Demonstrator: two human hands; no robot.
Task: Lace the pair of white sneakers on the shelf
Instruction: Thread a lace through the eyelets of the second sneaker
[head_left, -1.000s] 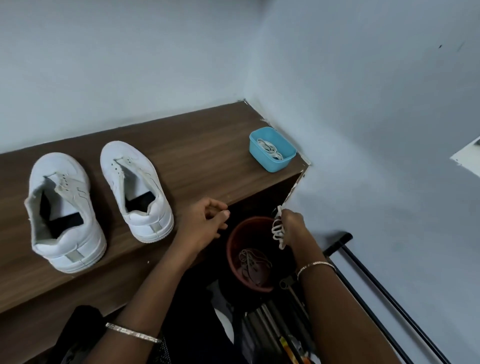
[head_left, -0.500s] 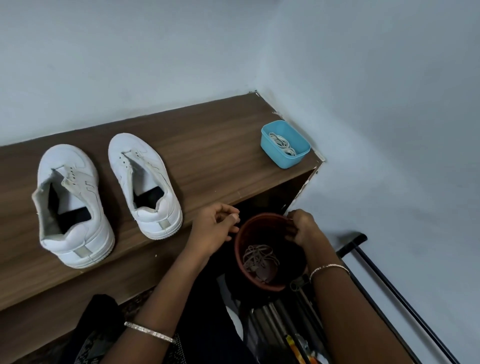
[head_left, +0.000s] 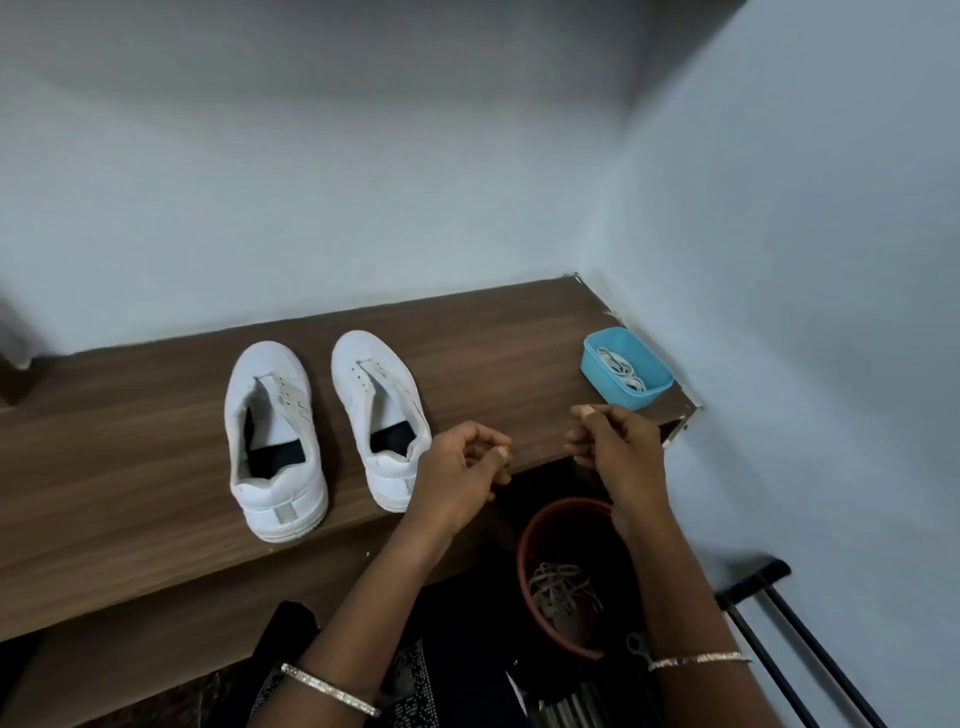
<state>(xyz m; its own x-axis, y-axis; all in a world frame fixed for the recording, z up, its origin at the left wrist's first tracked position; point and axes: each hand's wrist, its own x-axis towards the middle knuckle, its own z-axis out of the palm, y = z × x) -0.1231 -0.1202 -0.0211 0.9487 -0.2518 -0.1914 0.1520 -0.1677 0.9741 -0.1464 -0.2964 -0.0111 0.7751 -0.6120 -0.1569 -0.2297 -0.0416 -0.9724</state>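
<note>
Just right of the white sneakers (head_left: 371, 366), left hand (head_left: 457, 470) and right hand (head_left: 621, 452) show curled, empty grips.

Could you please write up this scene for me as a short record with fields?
shelf: brown wood, in a wall corner
left sneaker: unlaced, heel toward the person
right sneaker: unlaced, beside it, not touching
blue tub: shelf's right end, white laces inside
brown pot: below the shelf, greyish laces inside
left hand: fingers curled, grip empty as far as visible
right hand: likewise curled, nothing visible in it
</note>
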